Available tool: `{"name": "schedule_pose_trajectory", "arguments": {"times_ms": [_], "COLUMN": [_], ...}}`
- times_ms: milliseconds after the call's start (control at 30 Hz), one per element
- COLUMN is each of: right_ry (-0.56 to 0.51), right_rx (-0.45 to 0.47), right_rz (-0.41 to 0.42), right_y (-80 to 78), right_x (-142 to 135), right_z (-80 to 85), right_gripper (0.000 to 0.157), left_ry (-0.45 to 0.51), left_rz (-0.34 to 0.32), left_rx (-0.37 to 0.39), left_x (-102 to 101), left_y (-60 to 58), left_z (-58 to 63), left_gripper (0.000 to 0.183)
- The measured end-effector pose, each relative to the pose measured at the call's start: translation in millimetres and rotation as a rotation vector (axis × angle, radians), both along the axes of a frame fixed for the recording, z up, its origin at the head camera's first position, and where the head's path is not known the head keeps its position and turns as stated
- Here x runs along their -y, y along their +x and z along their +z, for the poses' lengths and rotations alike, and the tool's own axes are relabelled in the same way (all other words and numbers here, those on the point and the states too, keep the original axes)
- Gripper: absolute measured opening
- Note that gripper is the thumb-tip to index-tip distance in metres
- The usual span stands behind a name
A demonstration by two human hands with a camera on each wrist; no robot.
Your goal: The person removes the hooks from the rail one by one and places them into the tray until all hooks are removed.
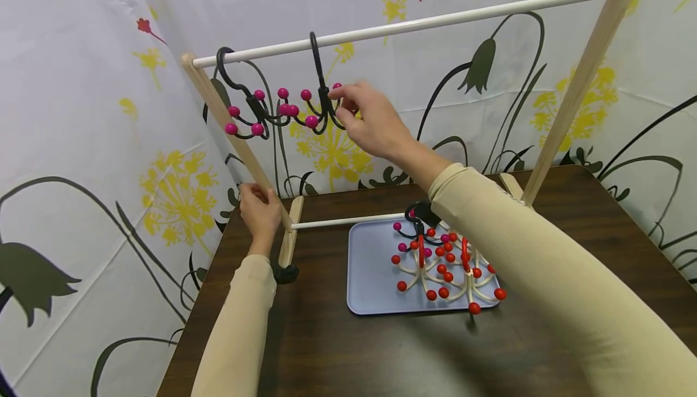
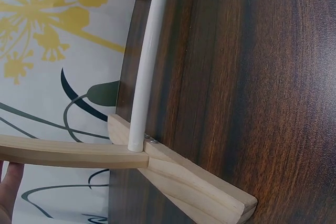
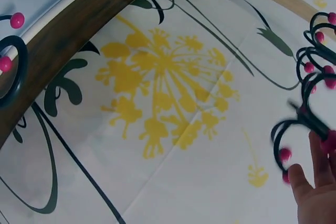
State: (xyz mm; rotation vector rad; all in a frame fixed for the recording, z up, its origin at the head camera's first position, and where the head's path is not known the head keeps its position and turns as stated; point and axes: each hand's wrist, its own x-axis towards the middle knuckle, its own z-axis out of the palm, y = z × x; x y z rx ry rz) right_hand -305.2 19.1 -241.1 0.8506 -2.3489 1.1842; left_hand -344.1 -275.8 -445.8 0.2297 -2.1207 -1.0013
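At the left of the rack, my left hand (image 1: 260, 210) grips the wooden upright (image 1: 234, 112); in the left wrist view its fingers (image 2: 10, 182) touch the upright's edge. My right hand (image 1: 376, 120) is raised at a black multi-arm hook hanger (image 1: 325, 100) with pink ball tips, hooked on the white rod (image 1: 435, 20). The right fingertips touch one of its arms or balls, with thumb and fingers apart in the right wrist view. Left of it, a similar black hanger (image 1: 254, 108) hangs tilted from the same rod, its balls close to the other's.
Under the right arm, a pale blue-grey tray (image 1: 370, 276) holds white hangers with red balls (image 1: 422, 270) and a black one with pink balls (image 1: 418, 227). A lower white rod (image 1: 348, 221) joins the rack's feet on the dark table (image 1: 327, 348). A patterned curtain (image 1: 109, 112) hangs behind.
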Motion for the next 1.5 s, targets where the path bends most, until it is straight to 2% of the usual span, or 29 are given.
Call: {"name": "schedule_pose_trajectory", "arguments": {"times_ms": [267,467,533,700,867,1133,1500], "right_ry": [-0.11,-0.146,-0.144,-0.045,0.047,0.086,0.107], "right_rx": [0.076,0.134,0.163,0.208,0.212,0.227,0.199], "right_rz": [-0.058,-0.223,-0.255,-0.317,-0.384,-0.464,-0.497], "right_y": [-4.2,-4.6,-4.8,-5.2,-5.5,-8.0,-6.8], "right_x": [-11.4,-25.6,-30.3,-41.9,-52.7,-62.4,-69.5], "right_z": [2.6,7.3,7.9,14.7,23.4,23.4,24.9], "right_gripper": [0.052,0.053,0.051,0.044,0.039,0.04,0.043], "left_ry": [-0.009,-0.007,-0.006,-0.004,-0.004,0.007,0.004], "left_rz": [0.013,0.018,0.014,0.003,0.009,0.017,0.015], "left_rx": [-0.029,-0.032,-0.027,-0.024,-0.027,-0.038,-0.022], "left_x": [2.5,1.6,1.1,0.0,-0.2,0.7,3.0], "left_y": [0.8,-1.9,-2.0,-0.8,-0.7,-0.7,-1.1], "left_z": [-1.9,-2.3,-1.9,-0.9,0.2,-1.4,-3.0], "left_gripper": [0.023,0.021,0.022,0.023,0.023,0.022,0.023]}}
